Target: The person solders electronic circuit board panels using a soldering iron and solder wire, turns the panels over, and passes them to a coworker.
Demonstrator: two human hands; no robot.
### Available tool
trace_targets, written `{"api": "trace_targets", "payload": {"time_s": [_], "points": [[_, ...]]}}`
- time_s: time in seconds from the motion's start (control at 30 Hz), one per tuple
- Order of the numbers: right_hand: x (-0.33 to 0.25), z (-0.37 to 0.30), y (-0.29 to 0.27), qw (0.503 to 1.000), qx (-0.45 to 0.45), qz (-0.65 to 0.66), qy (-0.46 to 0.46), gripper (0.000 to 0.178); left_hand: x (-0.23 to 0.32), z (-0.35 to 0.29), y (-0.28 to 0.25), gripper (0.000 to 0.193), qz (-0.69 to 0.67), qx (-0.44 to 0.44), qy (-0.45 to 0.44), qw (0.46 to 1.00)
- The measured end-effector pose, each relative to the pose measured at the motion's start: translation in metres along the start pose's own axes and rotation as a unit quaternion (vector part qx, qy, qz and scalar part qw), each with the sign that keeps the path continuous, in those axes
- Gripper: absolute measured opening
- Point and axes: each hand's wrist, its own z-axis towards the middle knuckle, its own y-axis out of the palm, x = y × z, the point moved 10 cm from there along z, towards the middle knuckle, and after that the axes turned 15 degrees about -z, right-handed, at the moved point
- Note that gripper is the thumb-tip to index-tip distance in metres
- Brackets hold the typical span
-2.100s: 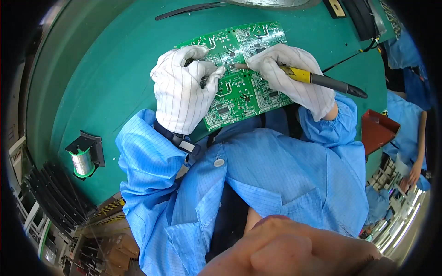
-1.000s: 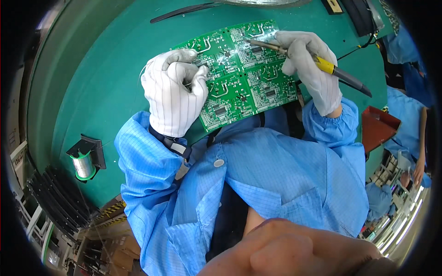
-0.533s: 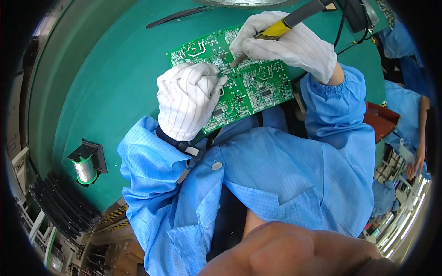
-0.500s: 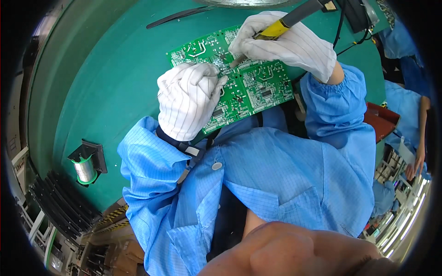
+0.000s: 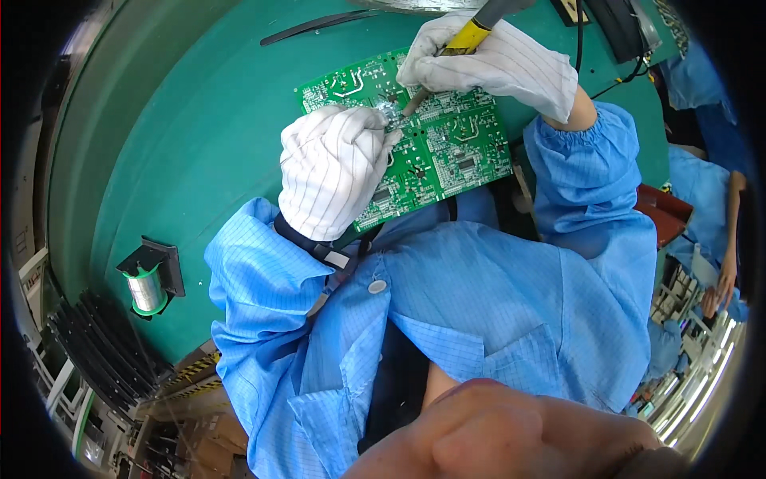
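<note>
A green circuit board panel (image 5: 467,136), crowded with small parts and solder points, lies tilted on the green bench near its front edge. My right hand (image 5: 495,68), in a white striped glove, is closed round the yellow and grey handle of a soldering iron (image 5: 469,36). The iron's tip points down at the middle of the panel, beside a pale shiny patch. My left hand (image 5: 333,169), gloved the same way, rests over the panel's left part. Its fingers are curled together close to the tip, and what they hold, if anything, is hidden.
Black tweezers (image 5: 319,27) lie beyond the panel, near a round metal edge (image 5: 423,5). At the left stands a solder wire spool (image 5: 147,290) on a black holder. Black curved racks (image 5: 104,351) sit lower left. A red bin (image 5: 664,214) and another person's arm (image 5: 728,255) are at right.
The right hand and iron have shifted slightly left and up in the picture. A pale shiny patch now shows beside the tip. The left hand and panel appear slightly further right.
</note>
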Motion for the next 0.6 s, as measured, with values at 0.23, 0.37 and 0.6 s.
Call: {"api": "trace_targets", "payload": {"time_s": [0.23,0.37,0.6], "points": [[0.010,-0.013,-0.001,0.991,0.001,0.100,0.090,0.031,0.002,0.000,-0.011,0.021,-0.009,0.031,0.000,0.999],[0.014,-0.042,-0.033,0.981,0.146,0.025,0.122,0.029,-0.027,-0.003,-0.048,0.024,-0.027,0.139,-0.047,0.989],[0.028,-0.110,-0.024,0.939,0.302,0.045,0.157,0.030,-0.095,-0.021,-0.079,0.025,-0.118,0.118,-0.361,0.918]]}}
